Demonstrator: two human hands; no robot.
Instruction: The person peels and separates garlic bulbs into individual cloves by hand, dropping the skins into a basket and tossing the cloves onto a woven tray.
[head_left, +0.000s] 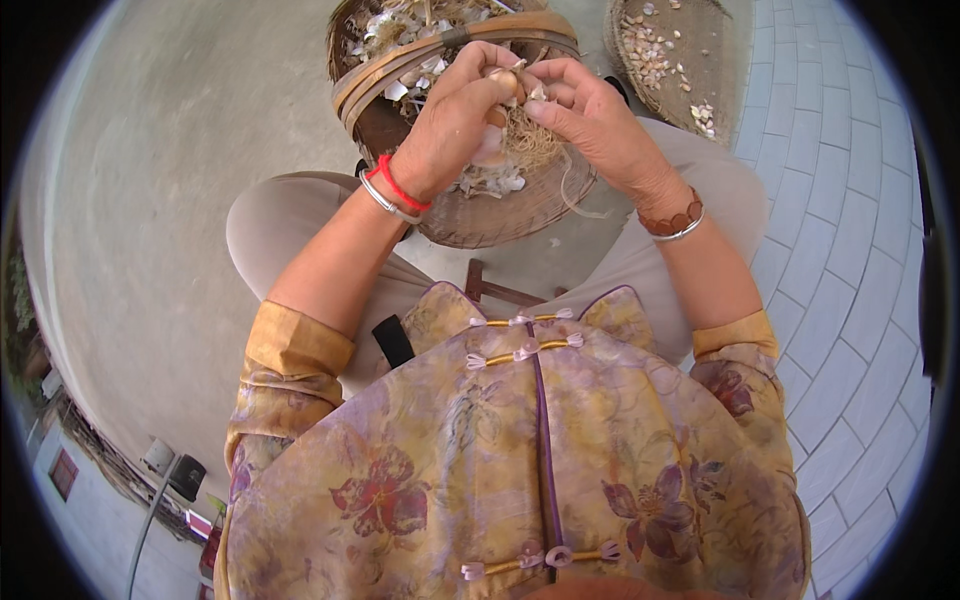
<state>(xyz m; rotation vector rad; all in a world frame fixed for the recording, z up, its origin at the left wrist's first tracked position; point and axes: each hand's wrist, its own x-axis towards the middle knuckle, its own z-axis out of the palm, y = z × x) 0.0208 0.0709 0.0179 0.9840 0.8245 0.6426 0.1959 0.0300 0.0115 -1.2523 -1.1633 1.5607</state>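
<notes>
My left hand (457, 112) grips a partly broken garlic bulb (504, 78) with thumb and fingers. Opposite it, the thumb and fingers of my right hand (596, 120) pinch the bulb's other side. Tangled dry roots (532, 139) hang below the fingers. Part of the bulb is hidden by the hands. Both hands are above a round woven basket (510, 221), whose curved wooden handle (360, 86) arches behind them. Papery garlic skins (487, 180) and dry stalk scraps lie in the basket.
At upper right, a shallow woven tray (701, 67) holds many loose garlic cloves (649, 52). Grey paving (832, 225) runs along the right, with a concrete floor (150, 187) to the left. Wooden stool parts (499, 289) show between my knees.
</notes>
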